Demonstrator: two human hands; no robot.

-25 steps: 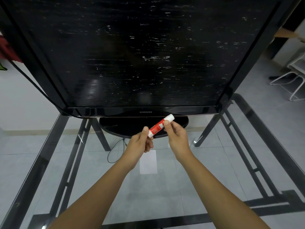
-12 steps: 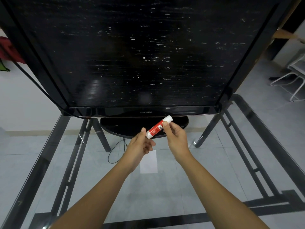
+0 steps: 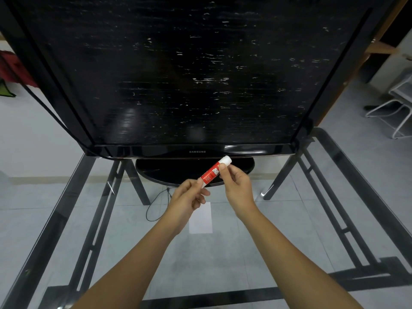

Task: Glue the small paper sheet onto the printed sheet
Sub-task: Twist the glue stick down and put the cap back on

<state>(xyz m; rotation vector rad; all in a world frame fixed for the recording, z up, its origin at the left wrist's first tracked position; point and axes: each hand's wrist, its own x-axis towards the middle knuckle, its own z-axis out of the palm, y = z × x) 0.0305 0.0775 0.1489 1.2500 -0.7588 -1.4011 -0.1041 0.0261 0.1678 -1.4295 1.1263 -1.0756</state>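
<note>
Glue stick (image 3: 214, 172), red label with white ends, held tilted above the glass worktop (image 3: 223, 259), upper end toward the right. Left hand (image 3: 188, 200) closed on its lower end, thumb and fingers pinching. Right hand (image 3: 237, 187) closed on its upper part, just below the white cap. Small paper sheet (image 3: 200, 220), white, lying flat on the worktop directly beneath the hands, partly hidden by the left hand. Black television (image 3: 178, 74) on an oval stand behind, its lower edge just beyond the stick. Printed sheet cannot be made out.
</note>
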